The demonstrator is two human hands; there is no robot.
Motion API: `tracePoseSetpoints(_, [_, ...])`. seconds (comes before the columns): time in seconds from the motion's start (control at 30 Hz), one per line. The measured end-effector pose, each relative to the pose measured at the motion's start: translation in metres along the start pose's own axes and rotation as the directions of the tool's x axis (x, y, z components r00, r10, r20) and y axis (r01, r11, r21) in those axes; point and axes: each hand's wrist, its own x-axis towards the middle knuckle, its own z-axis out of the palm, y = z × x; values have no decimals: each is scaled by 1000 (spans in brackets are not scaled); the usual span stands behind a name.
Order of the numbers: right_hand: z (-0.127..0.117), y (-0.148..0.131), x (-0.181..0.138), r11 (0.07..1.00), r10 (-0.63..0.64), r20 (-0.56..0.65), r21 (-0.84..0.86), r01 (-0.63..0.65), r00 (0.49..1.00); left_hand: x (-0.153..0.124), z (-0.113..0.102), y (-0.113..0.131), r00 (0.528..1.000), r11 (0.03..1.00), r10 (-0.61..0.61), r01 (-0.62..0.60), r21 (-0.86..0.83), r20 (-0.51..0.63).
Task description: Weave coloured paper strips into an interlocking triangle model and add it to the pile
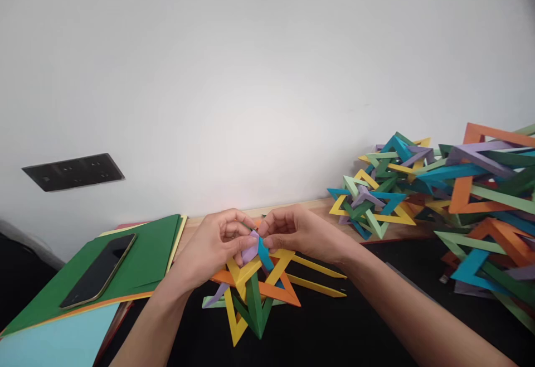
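Observation:
A folded-paper star model (259, 308) of yellow, green, orange, blue and lilac strips sits in front of me on the dark surface. At its top, my left hand (223, 238) pinches a lilac paper strip (249, 251) between thumb and fingers. Close beside it, my right hand (292, 233) pinches a blue paper strip (264, 252). The fingertips of both hands nearly meet there, and they hide where the strips join. Two yellow folded strips (320, 285) reach out to the right, below my right hand.
Several finished interlocked paper stars (368, 202) are heaped at the right against the wall. At the left, a phone (100, 269) rests on a stack of coloured paper (154, 250). A black socket panel (73, 172) is set in the white wall. A wooden strip (313, 209) runs along the wall's foot.

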Motion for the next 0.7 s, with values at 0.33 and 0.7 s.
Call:
tracePoseSetpoints(0.33, [6,-3,-3,999,-11,-41,-51,9,999,-1,5,0,1000,999,9,-8,-52,8])
tracePoseSetpoints(0.7, [11,-1,0,999,8,-127,35,-4,992,-9,18,4,949,980,65,-3,199,-308])
